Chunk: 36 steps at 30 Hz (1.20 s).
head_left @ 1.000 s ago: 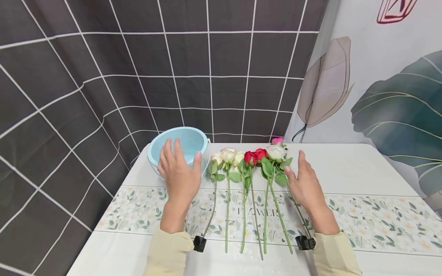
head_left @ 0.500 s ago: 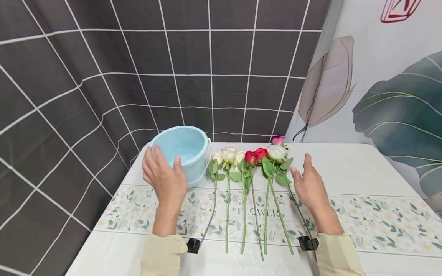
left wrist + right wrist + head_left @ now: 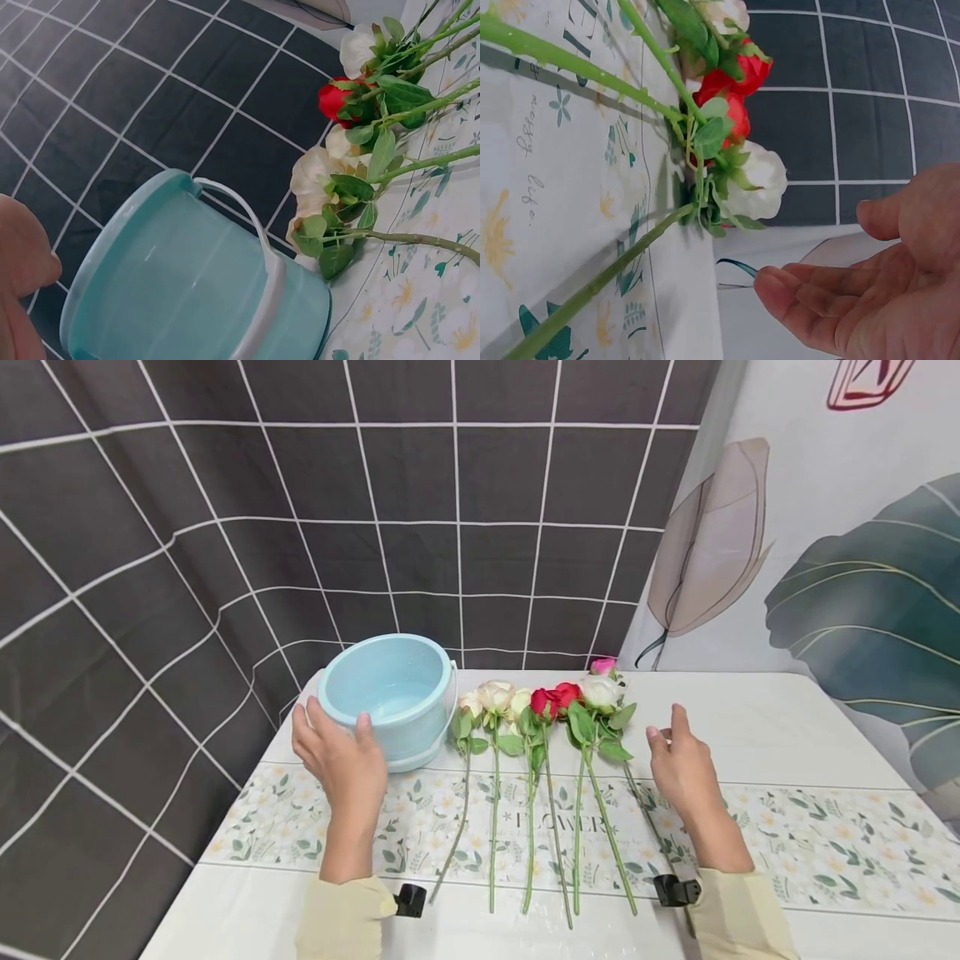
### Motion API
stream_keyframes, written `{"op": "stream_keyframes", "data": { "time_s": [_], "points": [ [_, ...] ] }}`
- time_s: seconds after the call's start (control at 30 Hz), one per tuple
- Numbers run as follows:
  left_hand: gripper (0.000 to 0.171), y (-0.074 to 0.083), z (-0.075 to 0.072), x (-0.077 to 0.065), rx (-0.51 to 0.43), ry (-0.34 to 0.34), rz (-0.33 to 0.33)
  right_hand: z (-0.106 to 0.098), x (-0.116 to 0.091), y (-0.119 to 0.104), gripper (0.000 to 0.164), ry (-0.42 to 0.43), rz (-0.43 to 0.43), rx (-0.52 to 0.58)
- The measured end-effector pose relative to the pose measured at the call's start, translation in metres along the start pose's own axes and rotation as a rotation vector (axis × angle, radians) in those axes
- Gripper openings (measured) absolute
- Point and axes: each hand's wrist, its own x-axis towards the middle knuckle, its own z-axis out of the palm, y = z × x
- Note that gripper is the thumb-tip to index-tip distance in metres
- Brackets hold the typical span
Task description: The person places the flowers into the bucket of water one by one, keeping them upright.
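Note:
A light blue bucket [image 3: 420, 731] with a white handle stands upright at the back left of the table. My left hand [image 3: 345, 768] is at its near left side, fingers loosely spread; whether they touch the wall I cannot tell. To the bucket's right lies a row of long-stemmed roses, heads away from me: cream roses [image 3: 495, 696], red roses [image 3: 545, 702], a white rose [image 3: 600, 691] and a pink rose [image 3: 602, 667]. Just right of the row, my right hand [image 3: 684, 772] hovers with relaxed fingers and holds nothing. In the right wrist view its palm [image 3: 900, 300] shows beyond the white rose.
The white table [image 3: 750, 718] has a flower-printed band [image 3: 825, 843] across it, beneath the stems. A dark grid-patterned curtain [image 3: 405, 468] hangs behind and to the left. On the right is a pale cloth [image 3: 810, 593] with printed leaves.
My left hand has moved left and down, from in front of the bucket's opening to its near left side. The right hand has drifted slightly right and lower. Bucket and roses stay put.

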Motion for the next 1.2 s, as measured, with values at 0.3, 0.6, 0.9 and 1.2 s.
{"op": "stream_keyframes", "data": {
  "time_s": [0.3,0.6,0.9,1.2],
  "points": [
    [0.072,-0.006,-0.004,-0.001,-0.138,-0.132,-0.18,0.001,0.001,0.004,0.061,-0.02,0.016,-0.004],
    [0.074,-0.008,-0.005,0.003,-0.271,-0.225,-0.312,0.014,0.009,0.022,0.055,-0.03,0.037,-0.051],
    [0.072,-0.011,-0.002,0.004,-0.403,-0.246,-0.35,0.027,0.015,0.038,0.052,-0.111,0.065,-0.071],
    [0.066,-0.012,-0.002,0.004,-0.47,-0.285,-0.383,0.039,0.02,0.054,0.056,-0.153,0.045,-0.101]
  ]
}}
